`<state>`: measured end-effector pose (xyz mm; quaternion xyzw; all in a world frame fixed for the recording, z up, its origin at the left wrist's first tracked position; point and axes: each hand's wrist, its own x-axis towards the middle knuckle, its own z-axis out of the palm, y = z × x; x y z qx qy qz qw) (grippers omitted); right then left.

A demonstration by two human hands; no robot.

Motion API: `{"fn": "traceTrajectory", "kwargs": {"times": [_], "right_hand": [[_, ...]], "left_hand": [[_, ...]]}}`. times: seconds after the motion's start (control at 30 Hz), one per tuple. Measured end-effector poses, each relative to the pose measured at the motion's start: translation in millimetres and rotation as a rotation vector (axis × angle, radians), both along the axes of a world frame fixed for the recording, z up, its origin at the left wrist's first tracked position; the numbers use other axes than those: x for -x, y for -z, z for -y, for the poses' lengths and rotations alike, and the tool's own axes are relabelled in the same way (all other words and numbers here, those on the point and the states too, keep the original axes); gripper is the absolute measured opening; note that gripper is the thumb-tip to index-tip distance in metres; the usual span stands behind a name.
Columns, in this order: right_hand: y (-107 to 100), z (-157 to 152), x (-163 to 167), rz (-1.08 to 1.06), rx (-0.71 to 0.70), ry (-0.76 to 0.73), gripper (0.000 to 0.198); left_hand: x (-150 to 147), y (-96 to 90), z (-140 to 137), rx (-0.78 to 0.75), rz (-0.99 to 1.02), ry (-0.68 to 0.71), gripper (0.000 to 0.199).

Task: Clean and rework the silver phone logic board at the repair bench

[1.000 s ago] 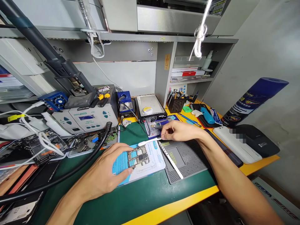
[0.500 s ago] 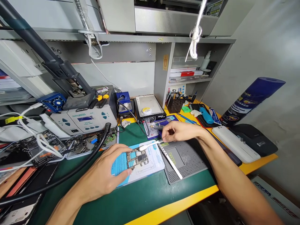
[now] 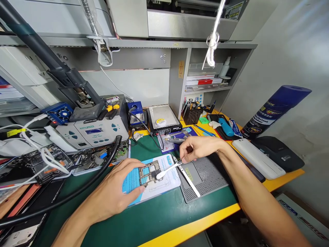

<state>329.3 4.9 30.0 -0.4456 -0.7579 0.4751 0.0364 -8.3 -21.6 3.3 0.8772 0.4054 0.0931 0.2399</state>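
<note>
A phone circuit board (image 3: 151, 174) lies on a blue and white printed card (image 3: 168, 185). My left hand (image 3: 119, 187) rests on the card, with forefinger and thumb spread to opposite edges of the board, steadying it between them. Pinched in the fingertips of my right hand (image 3: 193, 150) is a white cotton swab (image 3: 168, 170). Its thick white tip touches or hovers just over the board's right part; I cannot tell which. Below the right hand, a slim white strip with holes (image 3: 189, 181) lies across a grey textured mat (image 3: 213, 176).
A black hose (image 3: 77, 197) curves across the left side, in front of a soldering station (image 3: 97, 132). Behind the card stand a heating plate (image 3: 164, 118) and a mesh pen holder (image 3: 192, 116). A blue spray can (image 3: 272, 111) and a white power bank (image 3: 259, 159) are at right.
My right hand has moved slightly right and toward me. The swab's tip has gone from the board's upper edge down to its lower right area. My left hand stays put.
</note>
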Motion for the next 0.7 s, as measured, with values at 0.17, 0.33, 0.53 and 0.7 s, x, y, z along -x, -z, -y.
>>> {"fn": "traceTrajectory", "kwargs": {"times": [0.17, 0.33, 0.53, 0.7], "right_hand": [[2, 0, 3, -0.002, 0.005, -0.001, 0.018], [5, 0, 10, -0.005, -0.019, 0.009, 0.019], [5, 3, 15, 0.026, -0.092, -0.024, 0.021], [0, 8, 22, 0.075, -0.14, -0.023, 0.021]], "left_hand": [[0, -0.2, 0, -0.006, 0.002, -0.006, 0.042], [1, 2.6, -1, -0.038, 0.036, -0.003, 0.042], [0, 3.4, 2, 0.011, 0.105, -0.008, 0.045], [0, 1.4, 4, 0.008, 0.16, -0.026, 0.052]]}}
